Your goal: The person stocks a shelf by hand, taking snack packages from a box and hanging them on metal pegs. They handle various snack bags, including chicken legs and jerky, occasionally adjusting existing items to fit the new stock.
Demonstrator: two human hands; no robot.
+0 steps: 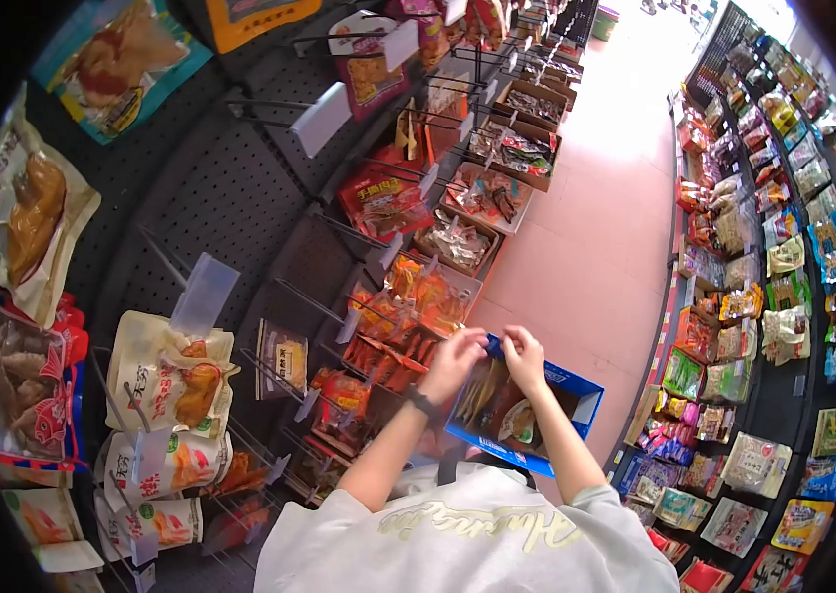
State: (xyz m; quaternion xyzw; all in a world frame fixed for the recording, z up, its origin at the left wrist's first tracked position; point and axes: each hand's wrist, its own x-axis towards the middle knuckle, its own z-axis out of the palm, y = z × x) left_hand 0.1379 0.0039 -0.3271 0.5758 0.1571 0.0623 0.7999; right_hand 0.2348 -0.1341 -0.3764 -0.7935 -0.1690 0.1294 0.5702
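Note:
A blue open-topped box (588,391) sits in front of my body, tilted in view, with packaged snacks (519,421) inside, one of them showing a round pale label. At the box's far left corner is a small crumpled-looking blue piece (493,346). My left hand (456,360) pinches it from the left, fingers bent and closed. From the other side my right hand (523,356) has thumb and fingertips together at the same blue piece. My right forearm crosses over the box and hides part of its contents. A dark band circles my left wrist.
At left, a black pegboard rack (240,188) carries hanging snack bags (173,374) and protruding hooks with price tags (323,119). Open cartons (503,193) of packets line its lower edge. Another stocked shelf (764,326) stands at right, across a pinkish tiled aisle (576,247).

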